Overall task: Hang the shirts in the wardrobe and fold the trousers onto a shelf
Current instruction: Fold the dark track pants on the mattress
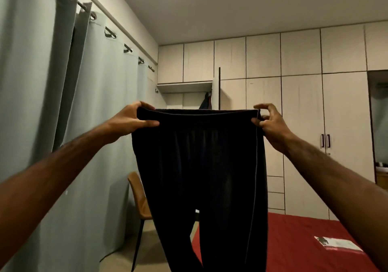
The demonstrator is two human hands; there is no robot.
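A pair of dark, almost black fabric trousers (199,166) with a thin pale piping line down one side seam hangs in the air in front of the person, held up by the waistband at about chest height, both arms stretched forward. The left hand (134,120) has its grip clenched on the left end of the waistband, thumb in front of the cloth and fingers curled over the top edge. The right hand (267,122) pinches the right end of the waistband between thumb and fingers, the index finger lifted a little above the band. The waistband is pulled fairly straight between the two hands, and the two legs hang down side by side, parting near the bottom of the view, where they run out of sight.

Behind the trousers stands a tall, pale wood-grain wardrobe (300,103) that fills the far wall, most doors closed. One section (184,95) at its left end is open, and a dark garment (206,103) hangs there just above the waistband. Pale grey-green eyelet curtains (94,103) on a metal rail cover the left wall. A tan chair with thin dark legs (140,200) stands near the curtains, partly hidden by the trousers. At lower right lies a bed with a red cover (294,240), and a flat printed packet (338,246) rests on it.
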